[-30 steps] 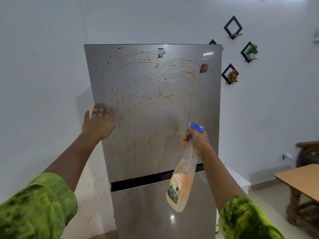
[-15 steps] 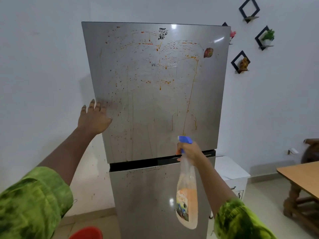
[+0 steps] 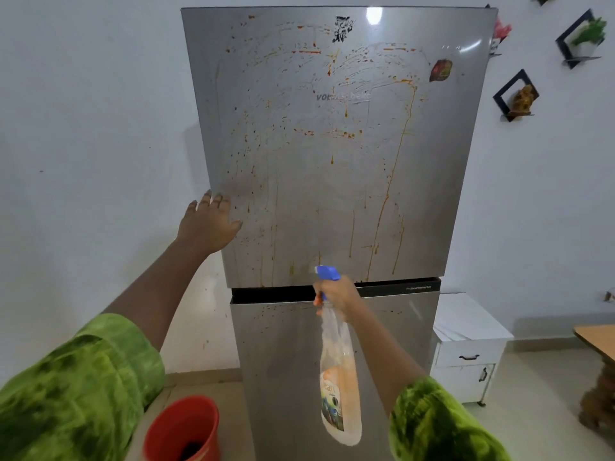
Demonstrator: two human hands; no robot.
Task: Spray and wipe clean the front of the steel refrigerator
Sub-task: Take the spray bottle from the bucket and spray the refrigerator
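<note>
The steel refrigerator [image 3: 332,154] stands in front of me, its upper door covered in orange-red splatters and long drips. A few specks also mark the top of the lower door [image 3: 293,347]. My left hand [image 3: 208,222] rests flat with straight fingers on the upper door's left edge. My right hand [image 3: 336,294] grips the neck of a clear spray bottle [image 3: 339,387] with a blue trigger head, whose nozzle points at the bottom of the upper door. The bottle hangs down in front of the lower door. No cloth is in view.
A red bucket [image 3: 183,427] stands on the floor at the fridge's lower left. A white cabinet [image 3: 466,347] sits to the right of the fridge, with a wooden table [image 3: 597,341] further right. Small black shelves [image 3: 514,94] hang on the right wall.
My right hand and the spray bottle have moved down from mid-door to the bottom of the upper door. My view has tilted down, revealing the red bucket. My left hand stays on the door's edge.
</note>
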